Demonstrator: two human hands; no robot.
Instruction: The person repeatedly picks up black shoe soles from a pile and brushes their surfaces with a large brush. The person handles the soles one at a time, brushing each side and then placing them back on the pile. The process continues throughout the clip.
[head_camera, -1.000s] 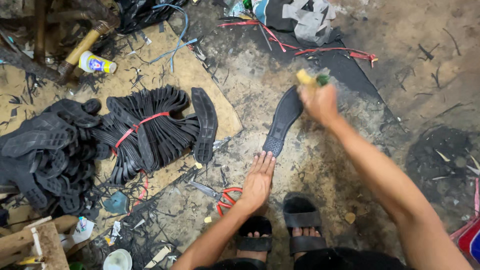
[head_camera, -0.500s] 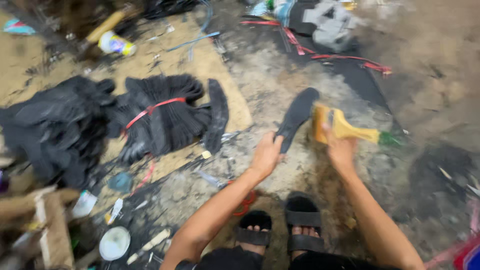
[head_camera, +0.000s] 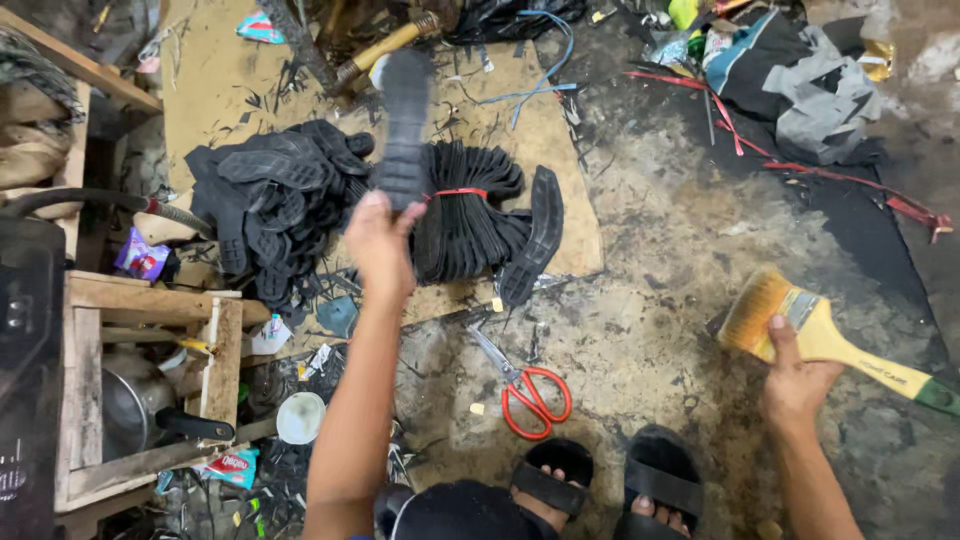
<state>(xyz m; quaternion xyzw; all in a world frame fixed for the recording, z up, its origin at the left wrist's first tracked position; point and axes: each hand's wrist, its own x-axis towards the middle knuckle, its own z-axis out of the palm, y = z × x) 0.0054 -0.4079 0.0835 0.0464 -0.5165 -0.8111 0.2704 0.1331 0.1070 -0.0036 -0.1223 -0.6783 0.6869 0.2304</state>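
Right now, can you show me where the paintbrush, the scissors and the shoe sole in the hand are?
paintbrush (head_camera: 812, 330), head view, on the metal band between bristles and yellow handle.
scissors (head_camera: 535, 400), head view, on the red handles.
shoe sole (head_camera: 405, 120), head view, on the middle of the black sole held up by the left hand (head_camera: 380, 245).

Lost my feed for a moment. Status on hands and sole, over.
Left hand holds a black shoe sole over the bundled soles. Right hand grips a yellow paintbrush. Red scissors on the floor between.

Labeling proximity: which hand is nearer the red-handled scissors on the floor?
Right. The right hand grips the paintbrush just right of the scissors; the left hand is raised farther off, up-left, holding a black sole.
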